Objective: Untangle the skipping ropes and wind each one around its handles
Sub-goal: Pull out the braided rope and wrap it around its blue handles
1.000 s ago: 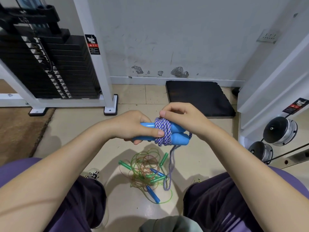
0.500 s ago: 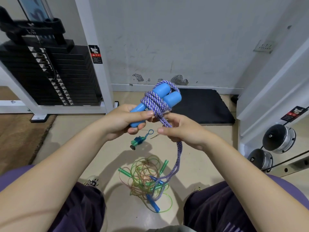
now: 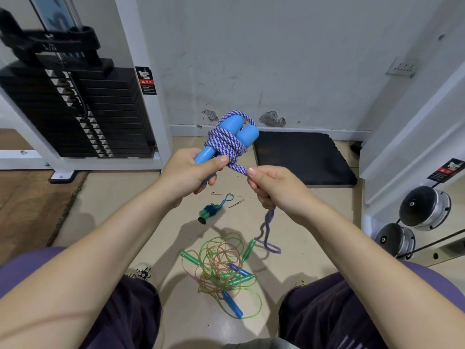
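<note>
At frame centre the left hand point(image 3: 190, 172) grips the blue handles point(image 3: 232, 136) while the right hand point(image 3: 271, 186) pinches the braided purple rope point(image 3: 226, 144); slackened tension could let the coils slip off.

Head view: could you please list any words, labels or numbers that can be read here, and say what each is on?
None is legible.
Warning sticker on the white machine post: text too small.
Black-and-red label on the right white frame: blurred.
</note>
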Action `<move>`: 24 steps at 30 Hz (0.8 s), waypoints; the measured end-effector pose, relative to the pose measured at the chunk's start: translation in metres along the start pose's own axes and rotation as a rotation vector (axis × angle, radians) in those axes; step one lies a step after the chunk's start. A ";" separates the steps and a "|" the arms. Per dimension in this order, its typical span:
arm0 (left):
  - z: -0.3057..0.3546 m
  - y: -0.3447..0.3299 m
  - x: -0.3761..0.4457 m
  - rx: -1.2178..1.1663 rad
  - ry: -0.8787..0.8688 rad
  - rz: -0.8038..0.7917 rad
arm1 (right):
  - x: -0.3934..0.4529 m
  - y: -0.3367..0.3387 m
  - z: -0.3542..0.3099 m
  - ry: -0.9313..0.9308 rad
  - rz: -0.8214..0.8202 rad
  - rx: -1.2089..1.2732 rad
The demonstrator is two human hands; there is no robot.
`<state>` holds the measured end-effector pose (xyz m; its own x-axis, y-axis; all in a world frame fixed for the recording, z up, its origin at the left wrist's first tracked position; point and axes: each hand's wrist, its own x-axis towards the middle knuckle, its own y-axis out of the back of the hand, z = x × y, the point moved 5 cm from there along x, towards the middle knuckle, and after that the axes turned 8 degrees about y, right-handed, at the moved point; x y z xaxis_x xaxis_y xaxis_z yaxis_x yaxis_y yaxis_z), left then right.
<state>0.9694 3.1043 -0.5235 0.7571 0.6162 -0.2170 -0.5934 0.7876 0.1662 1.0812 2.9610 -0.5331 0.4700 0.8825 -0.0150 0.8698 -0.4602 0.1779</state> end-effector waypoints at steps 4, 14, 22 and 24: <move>-0.012 -0.007 0.006 0.194 0.046 0.030 | -0.004 0.001 -0.005 -0.013 0.001 -0.020; -0.020 -0.031 -0.004 0.704 0.091 -0.265 | -0.004 0.013 -0.026 0.246 0.110 -0.404; -0.019 -0.041 -0.014 0.823 0.004 -0.296 | -0.002 0.015 -0.020 0.331 0.161 -0.641; -0.022 -0.044 -0.017 0.862 -0.007 -0.341 | -0.002 0.016 -0.019 0.313 0.166 -0.631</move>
<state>0.9769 3.0596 -0.5481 0.8565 0.3488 -0.3804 0.0681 0.6543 0.7532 1.0915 2.9532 -0.5113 0.4411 0.8358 0.3269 0.4941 -0.5303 0.6889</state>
